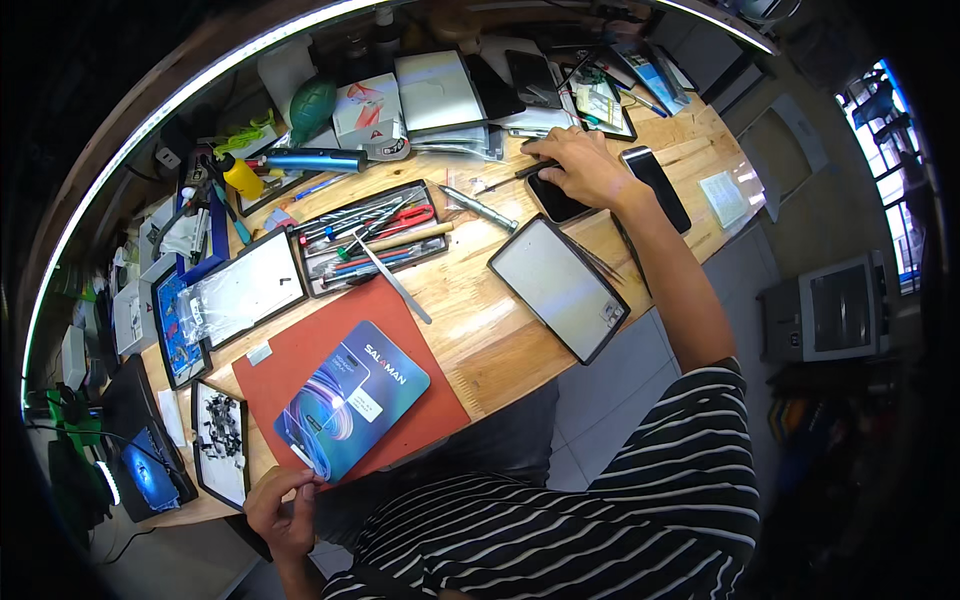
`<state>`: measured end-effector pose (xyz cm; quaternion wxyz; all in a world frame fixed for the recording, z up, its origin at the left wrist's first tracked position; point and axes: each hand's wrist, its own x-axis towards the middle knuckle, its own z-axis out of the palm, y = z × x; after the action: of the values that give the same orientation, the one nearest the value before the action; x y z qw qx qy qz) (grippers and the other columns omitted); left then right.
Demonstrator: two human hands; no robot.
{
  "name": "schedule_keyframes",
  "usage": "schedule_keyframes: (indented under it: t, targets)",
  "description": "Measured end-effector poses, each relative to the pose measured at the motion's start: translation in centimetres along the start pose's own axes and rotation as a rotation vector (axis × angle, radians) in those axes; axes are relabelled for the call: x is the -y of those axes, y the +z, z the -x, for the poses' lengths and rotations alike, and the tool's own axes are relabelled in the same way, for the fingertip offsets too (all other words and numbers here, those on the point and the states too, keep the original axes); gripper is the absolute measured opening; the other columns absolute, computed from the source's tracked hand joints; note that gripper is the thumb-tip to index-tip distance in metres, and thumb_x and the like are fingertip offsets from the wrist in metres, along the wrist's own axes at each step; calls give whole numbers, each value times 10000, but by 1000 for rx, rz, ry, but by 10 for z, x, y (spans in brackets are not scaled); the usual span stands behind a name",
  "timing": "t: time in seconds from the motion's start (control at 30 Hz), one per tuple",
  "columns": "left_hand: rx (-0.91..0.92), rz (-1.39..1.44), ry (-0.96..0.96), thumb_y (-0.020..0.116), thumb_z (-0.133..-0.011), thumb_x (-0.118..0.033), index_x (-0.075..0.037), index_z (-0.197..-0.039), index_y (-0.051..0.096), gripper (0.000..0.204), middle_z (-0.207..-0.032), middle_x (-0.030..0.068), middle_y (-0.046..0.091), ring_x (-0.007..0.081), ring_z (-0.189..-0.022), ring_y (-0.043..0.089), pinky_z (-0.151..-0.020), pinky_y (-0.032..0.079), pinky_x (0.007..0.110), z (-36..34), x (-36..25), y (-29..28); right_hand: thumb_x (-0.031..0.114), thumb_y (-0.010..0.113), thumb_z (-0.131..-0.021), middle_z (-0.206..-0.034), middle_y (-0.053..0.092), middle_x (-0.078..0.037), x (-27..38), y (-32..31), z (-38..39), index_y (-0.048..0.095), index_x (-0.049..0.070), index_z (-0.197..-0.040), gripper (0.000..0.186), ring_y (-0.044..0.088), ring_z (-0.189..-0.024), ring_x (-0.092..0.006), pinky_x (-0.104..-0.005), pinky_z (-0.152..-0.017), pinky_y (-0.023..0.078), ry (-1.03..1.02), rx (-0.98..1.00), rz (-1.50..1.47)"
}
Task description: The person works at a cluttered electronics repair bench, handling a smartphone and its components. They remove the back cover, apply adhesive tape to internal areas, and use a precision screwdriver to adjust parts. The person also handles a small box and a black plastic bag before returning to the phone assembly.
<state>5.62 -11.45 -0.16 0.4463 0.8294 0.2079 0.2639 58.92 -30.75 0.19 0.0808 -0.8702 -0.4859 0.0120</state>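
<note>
My left hand pinches the lower left corner of a blue-purple printed package, which lies on a red mat. My right hand reaches to the back right, fingers curled on something dark that I cannot make out, over a black phone. A second phone lies just right of that hand. Below it are a black-rimmed tray and thin tools. A silver pen-like tool lies left of the hand, and long metal tweezers cross the mat's upper edge.
A tool tray is at centre. Small black parts fill a tray at left, near a laptop. Boxes, bottles, a green bulb blower and flat panels crowd the back. A machine stands beyond the desk's right edge.
</note>
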Motion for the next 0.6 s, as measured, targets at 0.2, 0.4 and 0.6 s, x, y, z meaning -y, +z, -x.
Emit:
schedule_keyframes:
  t: [0.2,0.4,0.6]
  targets:
    - [-22,-10,-55,698,-890,52,44,-1001,728,116,-825,148,745,213,-736,699,-681,528,293,11,7,-5,188,662,-1015,-1135,683,-132,-1,-7,-1,630,77,-1189,210,617,-1149,-324,-476,-1042,395,96,-1,-19]
    - [-56,43,-60,682,-907,61,50,-1036,723,136,-821,147,736,208,-726,689,-658,525,288,9,8,-6,347,590,-1049,-983,709,-269,65,9,14,545,0,-1151,364,681,-968,-464,-527,-886,519,-20,-152,-340]
    - [27,-24,51,684,-912,67,57,-1039,716,131,-820,151,729,214,-720,684,-648,524,291,1,8,-6,456,724,-930,-943,728,-278,104,15,0,719,-45,-989,505,724,-947,-433,-502,-885,555,66,237,-83]
